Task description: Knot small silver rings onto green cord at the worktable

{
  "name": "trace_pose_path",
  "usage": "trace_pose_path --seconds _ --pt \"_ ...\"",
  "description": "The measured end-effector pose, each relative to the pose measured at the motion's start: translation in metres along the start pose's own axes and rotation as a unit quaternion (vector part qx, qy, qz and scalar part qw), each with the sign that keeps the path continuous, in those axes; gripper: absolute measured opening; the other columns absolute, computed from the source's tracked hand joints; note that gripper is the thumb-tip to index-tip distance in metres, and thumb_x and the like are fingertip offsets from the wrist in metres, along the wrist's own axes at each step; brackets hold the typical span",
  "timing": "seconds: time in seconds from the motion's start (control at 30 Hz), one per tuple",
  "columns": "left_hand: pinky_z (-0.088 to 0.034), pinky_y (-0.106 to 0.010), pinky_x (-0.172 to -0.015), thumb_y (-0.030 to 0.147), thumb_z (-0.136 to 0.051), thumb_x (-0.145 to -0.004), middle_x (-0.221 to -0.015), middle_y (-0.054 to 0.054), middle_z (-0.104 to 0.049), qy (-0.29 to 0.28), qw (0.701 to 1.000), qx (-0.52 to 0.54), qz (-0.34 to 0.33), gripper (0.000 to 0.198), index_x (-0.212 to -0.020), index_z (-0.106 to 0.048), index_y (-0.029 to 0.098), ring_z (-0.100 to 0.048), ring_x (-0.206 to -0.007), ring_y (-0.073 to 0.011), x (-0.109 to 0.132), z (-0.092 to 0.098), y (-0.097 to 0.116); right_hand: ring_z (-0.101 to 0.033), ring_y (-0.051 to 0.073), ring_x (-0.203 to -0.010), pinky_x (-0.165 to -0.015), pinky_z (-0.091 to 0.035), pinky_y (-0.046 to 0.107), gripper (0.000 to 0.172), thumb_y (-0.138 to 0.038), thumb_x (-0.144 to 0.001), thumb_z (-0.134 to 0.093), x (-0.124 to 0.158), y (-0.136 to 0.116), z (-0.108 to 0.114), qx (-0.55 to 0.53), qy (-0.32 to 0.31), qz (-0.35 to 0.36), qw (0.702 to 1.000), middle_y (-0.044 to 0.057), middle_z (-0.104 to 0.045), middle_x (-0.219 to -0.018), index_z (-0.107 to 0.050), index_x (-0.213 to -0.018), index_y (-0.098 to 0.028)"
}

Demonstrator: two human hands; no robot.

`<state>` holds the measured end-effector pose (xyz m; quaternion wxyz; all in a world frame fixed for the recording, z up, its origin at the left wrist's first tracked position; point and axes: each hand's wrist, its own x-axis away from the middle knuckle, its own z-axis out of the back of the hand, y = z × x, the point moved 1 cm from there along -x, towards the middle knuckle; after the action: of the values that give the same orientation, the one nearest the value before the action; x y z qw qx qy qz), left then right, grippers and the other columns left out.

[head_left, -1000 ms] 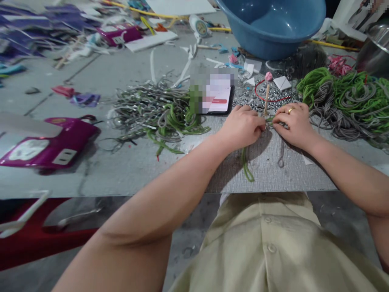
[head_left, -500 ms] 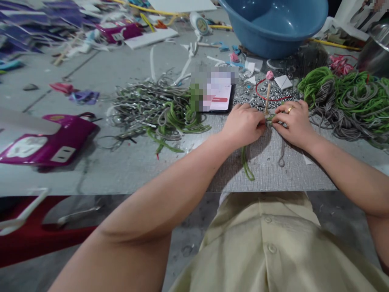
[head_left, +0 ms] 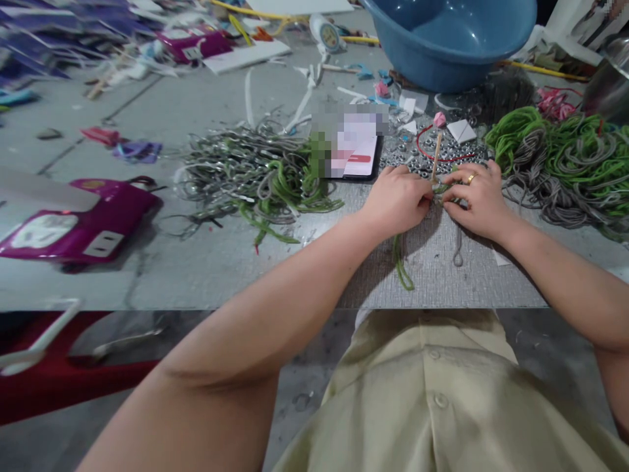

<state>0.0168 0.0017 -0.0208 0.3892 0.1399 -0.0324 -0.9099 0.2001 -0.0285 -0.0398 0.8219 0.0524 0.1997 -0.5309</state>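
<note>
Close together near the table's front edge, my two hands pinch a green and grey cord. My left hand (head_left: pixel 399 200) has its fingers closed on the cord, and a green cord loop (head_left: pixel 403 269) hangs out below it onto the table. My right hand (head_left: pixel 479 200), with a ring on one finger, is closed on the other part; a grey cord loop (head_left: pixel 458 249) lies below it. The spot between my fingertips is small and partly hidden. Just behind them stands a thin wooden stick (head_left: pixel 436 156) with a pink ball-like tip (head_left: pixel 439 120).
Metal rings (head_left: pixel 415 164) and a red cord (head_left: pixel 427 156) lie behind my hands. A phone (head_left: pixel 358 147) and a pile of finished-looking cords with metal pieces (head_left: pixel 255 170) are left. Green and grey cords (head_left: pixel 565 164) heap right. A blue basin (head_left: pixel 452 52) and purple device (head_left: pixel 83 223) stand around.
The view has shifted slightly. My hands stay at the same place, both still pinching the cord, with hardly any finger movement visible.
</note>
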Motion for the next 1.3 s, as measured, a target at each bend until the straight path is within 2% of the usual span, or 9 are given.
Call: trace_pose_path --seconds 0.17,0.37,0.73,0.97,1.17,1.3 --pt "-0.048 -0.045 -0.086 0.017 -0.052 -0.081 -0.085 -0.009 -0.074 -0.006 1.000 -0.002 0.005 0.025 -0.087 -0.076 0.017 -0.065 -0.094 -0.0279 -0.0005 0.0007 0.0013 -0.052 0.033 -0.121 -0.107 -0.023 0.067 0.022 -0.028 -0.090 -0.056 -0.0004 0.0038 -0.0043 0.000 0.035 -0.044 0.998 0.006 -0.072 -0.107 -0.073 -0.077 -0.026" --pt "-0.047 -0.044 -0.086 0.022 -0.053 -0.085 -0.085 -0.009 -0.074 -0.016 1.000 -0.014 0.010 0.024 -0.090 -0.076 0.016 -0.065 -0.097 -0.0287 -0.0007 0.0014 0.0031 -0.053 0.032 -0.121 -0.111 -0.022 0.065 0.020 -0.030 -0.089 -0.059 -0.0017 -0.0009 -0.0037 -0.029 0.032 -0.046 0.998 0.005 -0.072 -0.109 -0.075 -0.078 -0.027" --pt "-0.047 -0.044 -0.085 0.024 -0.056 -0.085 -0.079 -0.008 -0.071 0.015 1.000 0.003 -0.008 0.021 -0.085 -0.076 0.018 -0.064 -0.094 -0.0279 -0.0007 -0.0014 0.0010 -0.053 0.031 -0.120 -0.110 -0.023 0.065 0.020 -0.030 -0.090 -0.059 -0.0019 -0.0014 -0.0045 -0.035 0.030 -0.037 0.998 0.005 -0.072 -0.110 -0.076 -0.080 -0.029" --pt "-0.046 -0.044 -0.086 0.021 -0.058 -0.084 -0.084 -0.009 -0.071 0.017 1.000 0.006 0.008 0.017 -0.084 -0.075 0.018 -0.063 -0.098 -0.0289 -0.0007 -0.0021 0.0030 -0.054 0.031 -0.118 -0.107 -0.026 0.063 0.019 -0.029 -0.089 -0.060 -0.0035 -0.0017 -0.0060 -0.043 0.024 -0.037 0.998 0.005 -0.072 -0.108 -0.077 -0.081 -0.029" --pt "-0.045 -0.041 -0.085 0.023 -0.056 -0.087 -0.083 -0.007 -0.072 0.049 0.999 -0.007 -0.003 0.019 -0.081 -0.073 0.019 -0.062 -0.095 -0.0259 -0.0012 -0.0076 0.0016 -0.055 0.029 -0.116 -0.106 -0.028 0.060 0.017 -0.028 -0.089 -0.063 -0.0051 0.0016 -0.0080 -0.052 0.022 -0.044 0.997 0.004 -0.073 -0.107 -0.078 -0.082 -0.029" --pt "-0.045 -0.042 -0.086 0.022 -0.053 -0.089 -0.084 -0.008 -0.073 0.041 0.999 -0.007 0.001 0.021 -0.081 -0.072 0.018 -0.063 -0.097 -0.0271 -0.0017 -0.0077 0.0033 -0.056 0.029 -0.115 -0.105 -0.030 0.057 0.017 -0.028 -0.089 -0.062 -0.0054 0.0019 -0.0079 -0.046 0.019 -0.042 0.998 0.004 -0.073 -0.108 -0.078 -0.082 -0.029"
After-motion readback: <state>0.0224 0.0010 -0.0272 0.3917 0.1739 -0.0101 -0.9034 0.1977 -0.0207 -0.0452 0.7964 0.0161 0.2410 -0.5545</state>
